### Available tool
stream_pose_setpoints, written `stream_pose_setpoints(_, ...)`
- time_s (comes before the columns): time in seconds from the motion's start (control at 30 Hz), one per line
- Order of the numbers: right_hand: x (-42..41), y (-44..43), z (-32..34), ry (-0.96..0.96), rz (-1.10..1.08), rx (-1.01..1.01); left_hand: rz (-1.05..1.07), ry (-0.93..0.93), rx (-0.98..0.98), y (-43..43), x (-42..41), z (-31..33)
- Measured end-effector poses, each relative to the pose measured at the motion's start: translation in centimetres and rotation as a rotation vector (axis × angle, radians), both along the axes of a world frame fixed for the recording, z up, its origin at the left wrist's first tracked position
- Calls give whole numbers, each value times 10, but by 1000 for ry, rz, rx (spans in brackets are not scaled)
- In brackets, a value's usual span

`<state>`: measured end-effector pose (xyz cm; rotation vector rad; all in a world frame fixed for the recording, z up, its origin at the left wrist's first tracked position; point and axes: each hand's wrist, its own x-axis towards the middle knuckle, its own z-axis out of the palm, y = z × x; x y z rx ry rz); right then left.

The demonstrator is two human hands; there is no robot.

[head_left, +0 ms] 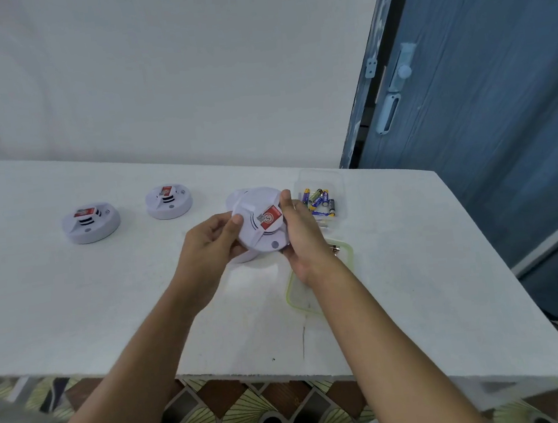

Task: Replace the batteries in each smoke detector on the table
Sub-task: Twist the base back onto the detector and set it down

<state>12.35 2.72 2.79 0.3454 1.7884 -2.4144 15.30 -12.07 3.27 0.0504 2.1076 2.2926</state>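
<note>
While both hands hold it above the middle of the white table (pixel 73 301), the round white plastic smoke detector with a red label (pixel 262 222) sits tilted, face toward the camera. Left hand (pixel 210 244) grips its left rim, thumb pressed on the front face, fingers curled behind. Right hand (pixel 299 233) clamps the right rim, thumb on the upper edge, palm wrapped along the side. Under the detector a white curved piece (pixel 243 258) pokes out at the lower left; can't tell if it is a separate base plate or part of the same unit. Behind it, another white rounded edge (pixel 236 197) shows on the table, mostly hidden by the held detector. Two more round white smoke detectors rest flat toward the far left of the table: the nearer left one (pixel 91 222) and a smaller-looking one (pixel 168 201) closer to the far edge, well apart from the hands. Toward the far right edge, a clear plastic box (pixel 320 176) holds a loose heap of blue and yellow AA-type batteries (pixel 319 202); the right hand blocks its near-left corner. Nearer the camera, a clear lid with a green rim (pixel 297 299) lies flat, half covered by the right wrist and forearm. Something small and metallic (pixel 336 249) shows just beside the wrist, too small to identify. Blue door (pixel 485 120) beyond the table's right side.
</note>
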Motion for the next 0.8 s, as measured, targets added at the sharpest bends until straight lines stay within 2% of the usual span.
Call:
stream_pose_setpoints(0.23, 4, -5, -3, -36, 9, -29, 235, -66, 99, -2, -6, -1)
stream_pose_setpoints(0.3, 5, -7, -4, -20, -25, -27, 184, -52, 114, -4, -3, -2)
stream_pose_setpoints(0.43, 7, -9, -3, -43, -63, -28, -2, 49, -40, -3, 6, -3)
stream_pose_setpoints(0.6, 12, -12, -3, -103, -39, 53, 58, 53, -71, -4, 7, -5)
stream_pose_setpoints(0.8, 15, -18, -3, -84, -20, 101, 53, 44, -94, -12, 6, -3)
